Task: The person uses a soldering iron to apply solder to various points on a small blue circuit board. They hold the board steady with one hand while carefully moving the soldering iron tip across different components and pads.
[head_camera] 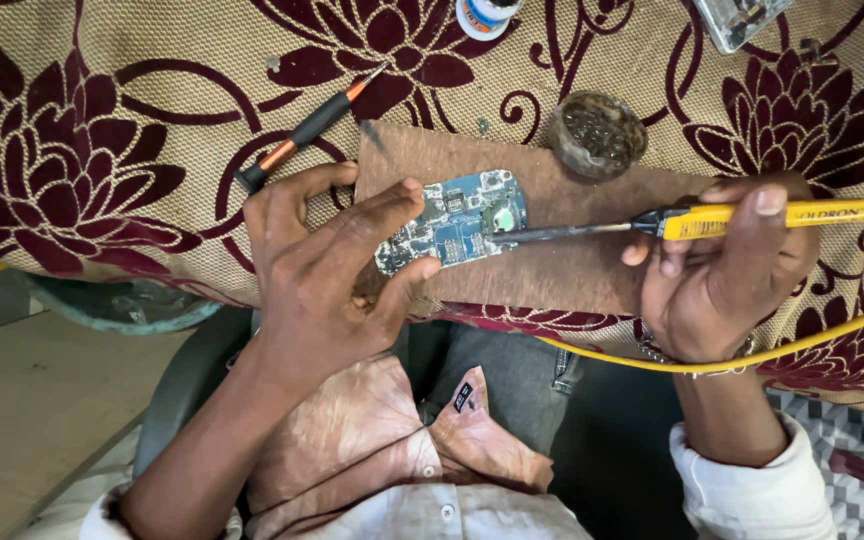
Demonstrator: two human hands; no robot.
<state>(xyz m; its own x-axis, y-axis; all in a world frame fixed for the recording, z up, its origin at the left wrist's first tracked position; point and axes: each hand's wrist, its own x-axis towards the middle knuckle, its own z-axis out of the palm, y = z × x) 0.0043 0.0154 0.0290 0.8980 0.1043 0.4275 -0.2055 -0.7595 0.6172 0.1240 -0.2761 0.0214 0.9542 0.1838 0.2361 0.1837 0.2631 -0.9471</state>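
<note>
Tablecloth (132, 90), beige with maroon flowers, covers work surface; brown board (552, 210) at frame centre. Blue circuit board (452, 222) lies on brown board, pinned between left hand (322, 270) thumb and forefinger, fingers half-curled. Right hand (722, 265) closed around yellow soldering iron (752, 215), tip touching circuit board's right end. Round tin (597, 135), upper centre-right, holds dark residue. Screwdriver (307, 130) lies upper left.
</note>
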